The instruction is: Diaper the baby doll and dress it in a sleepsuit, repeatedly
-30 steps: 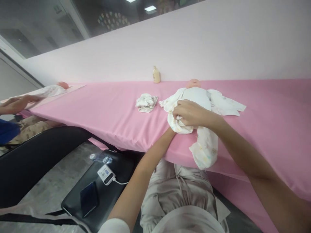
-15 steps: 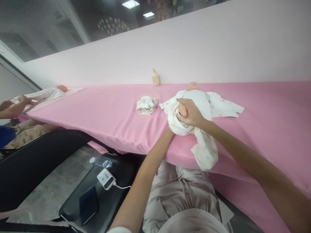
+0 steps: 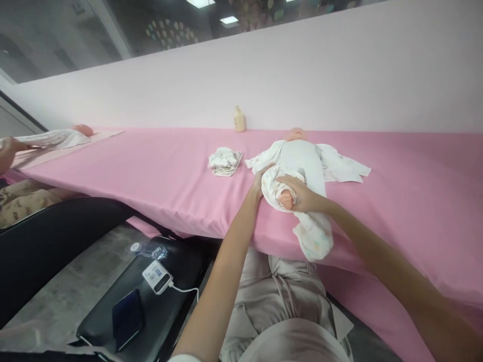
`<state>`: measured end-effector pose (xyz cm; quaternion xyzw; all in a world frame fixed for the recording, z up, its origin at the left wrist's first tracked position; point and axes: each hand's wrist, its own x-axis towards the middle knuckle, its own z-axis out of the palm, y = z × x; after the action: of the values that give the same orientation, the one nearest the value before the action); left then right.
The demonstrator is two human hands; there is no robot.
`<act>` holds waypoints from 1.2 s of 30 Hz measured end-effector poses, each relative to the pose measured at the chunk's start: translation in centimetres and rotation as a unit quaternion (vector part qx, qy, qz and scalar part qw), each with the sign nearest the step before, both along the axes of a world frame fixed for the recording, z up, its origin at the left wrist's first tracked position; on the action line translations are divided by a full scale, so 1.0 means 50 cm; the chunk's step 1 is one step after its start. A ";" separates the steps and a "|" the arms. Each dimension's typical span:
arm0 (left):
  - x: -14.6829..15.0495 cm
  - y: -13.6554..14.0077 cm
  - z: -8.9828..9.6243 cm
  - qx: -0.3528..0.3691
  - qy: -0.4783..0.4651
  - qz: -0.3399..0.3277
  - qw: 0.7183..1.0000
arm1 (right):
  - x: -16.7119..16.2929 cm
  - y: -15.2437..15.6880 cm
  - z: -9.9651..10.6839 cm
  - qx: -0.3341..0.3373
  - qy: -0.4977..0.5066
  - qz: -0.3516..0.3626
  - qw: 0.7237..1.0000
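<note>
Head view: the right hand clasps a bunched romper leg around the doll's foot; the left hand touches it, grip unclear. It looks soft, best held gathered.

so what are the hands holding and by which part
The right hand holds the white cloth by the bunched part around the doll's foot; the left hand lies against its left side, grip partly hidden.
</note>
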<state>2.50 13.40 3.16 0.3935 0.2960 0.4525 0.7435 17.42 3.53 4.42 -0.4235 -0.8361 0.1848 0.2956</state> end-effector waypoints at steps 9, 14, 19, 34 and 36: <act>0.000 0.031 -0.024 -0.008 -0.045 -0.013 0.999 | 0.066 0.018 0.009 0.046 0.113 -0.307 0.944; 0.000 0.030 -0.025 0.069 -0.023 -0.121 0.990 | 0.078 0.041 -0.033 0.111 -0.157 -0.224 0.955; -0.003 0.014 -0.013 0.064 -0.062 -0.112 0.990 | 0.074 0.042 -0.038 0.067 -0.052 -0.193 0.977; 0.010 -0.011 -0.007 0.108 0.101 -0.208 0.967 | 0.007 0.000 0.027 -0.038 0.322 -0.247 0.913; 0.014 -0.012 -0.003 0.101 0.050 -0.192 0.975 | 0.018 0.001 0.030 -0.107 0.360 -0.219 0.901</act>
<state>3.21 12.78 3.00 0.5383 0.2049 0.3087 0.7570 18.33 3.56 5.94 -0.5296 -0.5341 0.3437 0.5623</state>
